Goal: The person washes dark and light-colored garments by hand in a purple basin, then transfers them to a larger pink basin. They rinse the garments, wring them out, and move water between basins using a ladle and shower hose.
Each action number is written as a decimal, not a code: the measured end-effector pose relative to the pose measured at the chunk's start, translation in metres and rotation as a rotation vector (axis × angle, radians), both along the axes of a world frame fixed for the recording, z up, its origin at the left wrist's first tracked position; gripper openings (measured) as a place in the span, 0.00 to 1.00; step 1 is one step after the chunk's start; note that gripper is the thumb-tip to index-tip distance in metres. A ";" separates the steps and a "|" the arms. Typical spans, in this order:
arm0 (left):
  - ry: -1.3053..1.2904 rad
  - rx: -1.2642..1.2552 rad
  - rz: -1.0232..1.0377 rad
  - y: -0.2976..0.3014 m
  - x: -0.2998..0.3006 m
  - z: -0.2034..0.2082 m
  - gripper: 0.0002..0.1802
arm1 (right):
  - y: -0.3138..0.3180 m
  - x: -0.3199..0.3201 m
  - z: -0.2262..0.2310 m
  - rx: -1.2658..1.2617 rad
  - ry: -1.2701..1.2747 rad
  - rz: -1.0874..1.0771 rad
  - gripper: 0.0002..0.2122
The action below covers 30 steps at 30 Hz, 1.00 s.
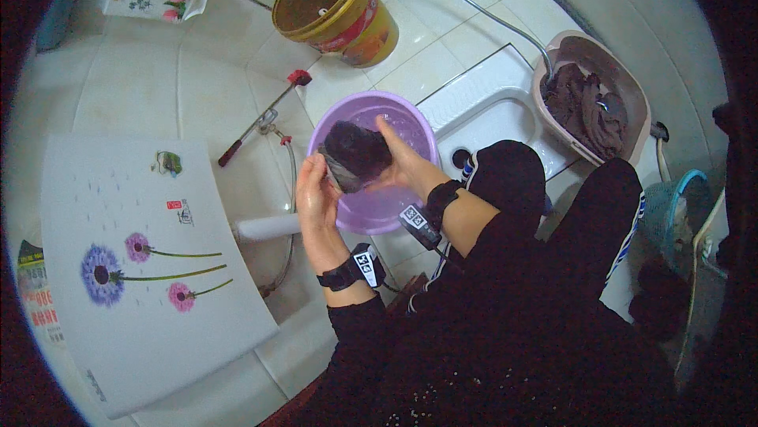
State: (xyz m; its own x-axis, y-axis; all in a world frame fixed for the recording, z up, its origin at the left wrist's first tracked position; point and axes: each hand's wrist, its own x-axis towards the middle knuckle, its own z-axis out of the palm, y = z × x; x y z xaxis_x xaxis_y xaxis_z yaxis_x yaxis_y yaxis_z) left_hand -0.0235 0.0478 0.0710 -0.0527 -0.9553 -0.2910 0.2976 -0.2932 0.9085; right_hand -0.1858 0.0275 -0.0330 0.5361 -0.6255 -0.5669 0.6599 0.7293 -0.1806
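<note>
Over a purple basin (431, 133) with water in it, both hands grip a black, soft-looking bundle with a grey side (355, 150); its exact kind is unclear. My left hand (317, 190) has its fingers curled at the bundle's left edge, thumb up. On the opposite side, my right hand (401, 160) is closed round it, thumb raised over the top and the other fingers partly hidden beneath. The bundle sits above the basin's floor, inside the rim. Each wrist carries a black strap with a small device.
A white squat toilet (485, 115) lies right of the basin. Beyond stand a yellow bucket (377, 36) and a pinkish tub (641, 103) holding dark cloth (584, 107), a hose reaching it. At left are a flower-printed white panel (158, 206) and a wall tap (268, 119).
</note>
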 end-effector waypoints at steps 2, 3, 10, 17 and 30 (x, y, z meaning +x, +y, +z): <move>0.021 0.024 -0.023 -0.002 -0.002 -0.012 0.14 | -0.005 0.010 -0.016 -0.083 0.017 -0.097 0.25; 0.051 0.041 -0.044 -0.003 -0.001 -0.018 0.14 | -0.007 0.015 -0.027 -0.034 0.091 -0.106 0.23; -0.065 0.004 0.167 -0.064 0.046 -0.063 0.08 | -0.011 0.031 -0.054 -0.013 0.168 -0.217 0.17; -0.629 0.085 0.030 -0.069 0.070 -0.136 0.12 | -0.004 0.020 -0.001 -0.144 -0.054 -0.023 0.27; 0.588 0.114 0.246 -0.028 0.021 -0.109 0.35 | 0.003 0.014 0.020 -0.052 -0.226 -0.051 0.30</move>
